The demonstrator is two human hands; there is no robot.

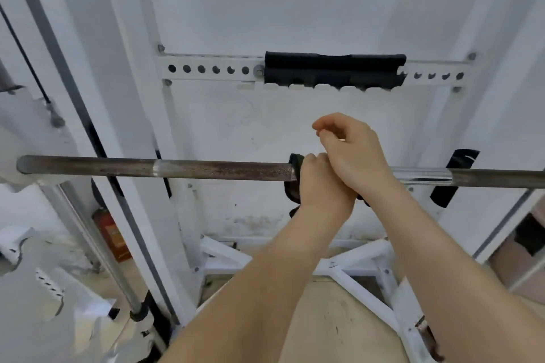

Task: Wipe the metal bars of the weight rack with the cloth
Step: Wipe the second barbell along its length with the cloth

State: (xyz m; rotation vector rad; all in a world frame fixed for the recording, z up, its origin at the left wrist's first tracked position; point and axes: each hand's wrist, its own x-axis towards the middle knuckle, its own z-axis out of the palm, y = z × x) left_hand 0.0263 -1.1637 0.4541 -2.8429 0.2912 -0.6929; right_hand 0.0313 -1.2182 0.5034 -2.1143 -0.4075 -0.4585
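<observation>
The white weight rack [132, 127] fills most of the view. Its uprights run out of frame at the top, and its base braces [354, 271] are partly covered by the forearms.

A perforated crossbar [206, 69] spans the rear. A black pad [333, 68] wraps its middle and conceals several holes.

The barbell [206, 169] lies horizontally across the rack. Its left end shows in full; its right end is cut off at the frame edge. The surface left of the hands is dull and spotted. The section right of the hands is bright chrome.

The left hand [321, 186] clenches around the barbell near its middle, grasping the dark cloth [295, 162] against the metal. Most of the cloth is hidden; only a fold left of the knuckles and a scrap below the wrist show.

The right hand [354, 153] crosses over the left hand, its wrist over the bar. Its fingers curl above the bar, thumb near forefinger. The palm side faces away, so whether they grasp anything cannot be told.

A black strip [451, 177] stands behind the barbell at right. A reddish cylinder [112, 233] at lower left is too blurred to identify
</observation>
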